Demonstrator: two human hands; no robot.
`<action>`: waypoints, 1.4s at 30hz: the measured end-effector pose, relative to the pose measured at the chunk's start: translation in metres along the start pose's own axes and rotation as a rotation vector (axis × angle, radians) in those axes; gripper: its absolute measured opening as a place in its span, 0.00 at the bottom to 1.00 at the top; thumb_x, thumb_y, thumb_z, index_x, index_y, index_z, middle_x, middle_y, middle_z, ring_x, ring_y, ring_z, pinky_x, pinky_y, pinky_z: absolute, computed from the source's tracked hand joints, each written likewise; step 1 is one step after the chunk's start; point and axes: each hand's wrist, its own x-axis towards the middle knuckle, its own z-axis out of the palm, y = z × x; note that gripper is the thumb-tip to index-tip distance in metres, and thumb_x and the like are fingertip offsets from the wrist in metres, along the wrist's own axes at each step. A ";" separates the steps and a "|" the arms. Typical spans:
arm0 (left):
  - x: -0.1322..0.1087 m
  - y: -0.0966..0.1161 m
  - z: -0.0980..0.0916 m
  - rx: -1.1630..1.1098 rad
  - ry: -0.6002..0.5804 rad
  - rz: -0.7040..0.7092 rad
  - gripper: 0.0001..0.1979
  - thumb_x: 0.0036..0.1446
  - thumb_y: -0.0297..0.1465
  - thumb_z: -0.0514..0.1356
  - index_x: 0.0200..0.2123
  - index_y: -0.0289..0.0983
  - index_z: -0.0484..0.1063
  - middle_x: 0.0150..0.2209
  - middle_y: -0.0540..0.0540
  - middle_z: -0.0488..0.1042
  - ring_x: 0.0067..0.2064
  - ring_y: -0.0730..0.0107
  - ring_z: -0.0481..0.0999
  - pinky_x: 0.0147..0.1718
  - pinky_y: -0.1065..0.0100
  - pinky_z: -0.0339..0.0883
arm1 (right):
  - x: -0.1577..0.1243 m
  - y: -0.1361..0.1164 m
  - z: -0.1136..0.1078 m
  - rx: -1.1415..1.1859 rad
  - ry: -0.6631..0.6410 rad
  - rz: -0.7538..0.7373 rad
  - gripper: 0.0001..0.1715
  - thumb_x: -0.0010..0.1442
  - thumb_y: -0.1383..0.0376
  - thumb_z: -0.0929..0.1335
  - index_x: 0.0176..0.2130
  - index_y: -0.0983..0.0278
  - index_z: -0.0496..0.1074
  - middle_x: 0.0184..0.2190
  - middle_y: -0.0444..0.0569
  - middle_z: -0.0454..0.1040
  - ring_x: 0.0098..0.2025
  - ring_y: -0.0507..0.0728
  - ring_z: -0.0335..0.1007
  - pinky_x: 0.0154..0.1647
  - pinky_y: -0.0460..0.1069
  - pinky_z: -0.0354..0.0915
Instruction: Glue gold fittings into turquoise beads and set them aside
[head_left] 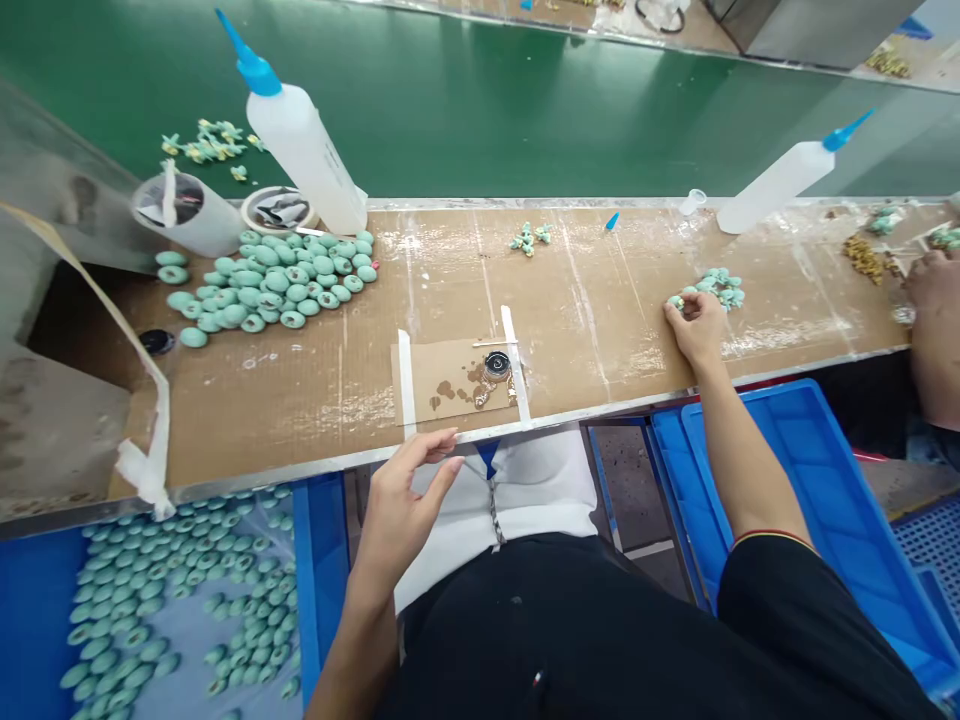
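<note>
My left hand (401,505) hovers at the table's front edge, empty, with thumb and fingers apart. My right hand (699,327) rests on the cardboard-covered tabletop, fingertips closed round a small pale green piece (677,301), partly hidden. Right beside those fingers is a cluster of similar green pieces (724,285). Between the hands lies a taped-down cardboard sheet (424,375) with brown wet stains and a small round black-topped item (496,365). A few green and yellow flower-like pieces (529,238) lie further back.
Many green egg-shaped pieces (270,280) are heaped at left, near a white cup (202,225) and a glue bottle (307,150). Another bottle (780,185) stands tilted at right. Blue bins (319,570) sit below. Another person's hand (937,290) is at far right.
</note>
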 end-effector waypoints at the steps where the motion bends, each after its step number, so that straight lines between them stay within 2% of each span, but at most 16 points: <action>1: 0.001 -0.002 -0.001 0.013 0.022 -0.005 0.13 0.64 0.42 0.65 0.45 0.42 0.82 0.41 0.45 0.85 0.39 0.60 0.84 0.41 0.62 0.79 | 0.006 0.004 0.001 -0.007 0.016 0.011 0.09 0.55 0.63 0.71 0.37 0.61 0.71 0.37 0.51 0.75 0.36 0.58 0.71 0.50 0.59 0.72; 3: 0.006 -0.009 -0.004 0.061 0.129 -0.047 0.12 0.63 0.42 0.65 0.43 0.41 0.82 0.39 0.45 0.85 0.36 0.61 0.82 0.37 0.63 0.77 | 0.012 0.012 0.002 -0.009 0.035 0.032 0.10 0.55 0.62 0.71 0.38 0.61 0.70 0.37 0.51 0.75 0.35 0.58 0.71 0.51 0.60 0.72; 6: 0.023 -0.027 -0.020 0.169 0.370 -0.145 0.10 0.61 0.39 0.65 0.41 0.41 0.81 0.39 0.45 0.83 0.32 0.64 0.78 0.33 0.63 0.73 | 0.012 0.021 0.003 0.018 0.065 0.030 0.14 0.55 0.59 0.73 0.40 0.60 0.70 0.41 0.51 0.74 0.34 0.58 0.70 0.51 0.61 0.72; 9: 0.049 -0.050 -0.046 0.269 0.557 -0.179 0.07 0.59 0.34 0.66 0.40 0.40 0.79 0.39 0.46 0.80 0.32 0.64 0.75 0.38 0.60 0.72 | 0.015 0.027 0.007 0.024 0.141 0.025 0.19 0.51 0.57 0.78 0.37 0.58 0.68 0.38 0.50 0.69 0.33 0.57 0.67 0.47 0.59 0.71; 11: 0.070 -0.063 -0.066 0.307 0.628 -0.190 0.07 0.58 0.31 0.66 0.41 0.40 0.79 0.41 0.46 0.77 0.34 0.63 0.75 0.42 0.57 0.72 | 0.020 0.028 0.010 0.010 0.208 0.043 0.23 0.49 0.55 0.80 0.33 0.55 0.65 0.35 0.49 0.65 0.35 0.59 0.64 0.45 0.59 0.68; 14: 0.100 -0.075 -0.090 0.326 0.655 -0.205 0.11 0.58 0.28 0.64 0.45 0.39 0.77 0.47 0.43 0.75 0.39 0.60 0.77 0.47 0.54 0.73 | 0.026 0.026 0.012 0.015 0.269 0.087 0.29 0.46 0.57 0.82 0.31 0.52 0.61 0.35 0.49 0.62 0.40 0.63 0.64 0.45 0.60 0.64; 18: 0.133 -0.079 -0.104 0.409 0.622 -0.217 0.15 0.57 0.24 0.62 0.48 0.37 0.75 0.51 0.37 0.74 0.50 0.50 0.78 0.58 0.49 0.71 | 0.024 0.020 0.009 0.058 0.268 0.168 0.35 0.38 0.73 0.82 0.34 0.53 0.61 0.44 0.58 0.63 0.46 0.67 0.67 0.47 0.61 0.65; 21: 0.149 -0.079 -0.104 0.469 0.618 -0.230 0.14 0.55 0.23 0.63 0.46 0.39 0.74 0.51 0.37 0.73 0.58 0.45 0.75 0.64 0.45 0.66 | 0.018 0.014 0.008 0.047 0.291 0.058 0.36 0.35 0.81 0.80 0.36 0.55 0.65 0.48 0.63 0.64 0.55 0.71 0.66 0.59 0.62 0.61; 23: 0.154 -0.078 -0.101 0.498 0.627 -0.238 0.14 0.55 0.23 0.64 0.44 0.39 0.72 0.51 0.37 0.73 0.61 0.42 0.73 0.67 0.42 0.63 | 0.016 0.009 0.012 0.041 0.278 -0.025 0.34 0.36 0.79 0.80 0.37 0.56 0.67 0.48 0.63 0.66 0.57 0.72 0.65 0.63 0.64 0.59; 28: 0.154 -0.080 -0.103 0.526 0.582 -0.200 0.08 0.57 0.23 0.61 0.40 0.39 0.70 0.48 0.38 0.74 0.58 0.45 0.75 0.66 0.43 0.63 | 0.012 -0.024 0.043 0.093 0.074 -0.237 0.13 0.53 0.64 0.74 0.40 0.59 0.71 0.45 0.60 0.70 0.48 0.66 0.69 0.51 0.60 0.68; 31: 0.148 -0.083 -0.108 0.509 0.535 -0.170 0.07 0.56 0.24 0.61 0.38 0.39 0.70 0.45 0.40 0.75 0.52 0.50 0.78 0.60 0.49 0.70 | 0.007 -0.059 0.071 0.123 -0.068 -0.328 0.14 0.57 0.64 0.69 0.45 0.61 0.73 0.44 0.55 0.72 0.41 0.62 0.72 0.50 0.60 0.71; 35: 0.134 -0.088 -0.109 0.475 0.565 -0.151 0.06 0.54 0.25 0.61 0.37 0.40 0.70 0.42 0.43 0.74 0.43 0.57 0.78 0.51 0.56 0.75 | 0.000 -0.107 0.111 0.186 -0.265 -0.401 0.17 0.58 0.61 0.70 0.48 0.60 0.73 0.45 0.55 0.75 0.40 0.61 0.73 0.49 0.60 0.73; 39: 0.120 -0.093 -0.104 0.454 0.607 -0.121 0.09 0.53 0.24 0.63 0.37 0.40 0.71 0.38 0.47 0.70 0.38 0.62 0.75 0.48 0.59 0.75 | 0.004 -0.142 0.142 0.198 -0.297 -0.368 0.16 0.58 0.59 0.73 0.46 0.59 0.73 0.47 0.55 0.76 0.40 0.61 0.72 0.50 0.60 0.73; 42: 0.113 -0.094 -0.102 0.429 0.620 -0.094 0.09 0.53 0.24 0.64 0.38 0.40 0.72 0.37 0.48 0.69 0.37 0.64 0.73 0.45 0.61 0.74 | 0.011 -0.156 0.157 0.200 -0.278 -0.340 0.12 0.59 0.60 0.72 0.43 0.59 0.72 0.46 0.55 0.75 0.45 0.64 0.73 0.53 0.61 0.71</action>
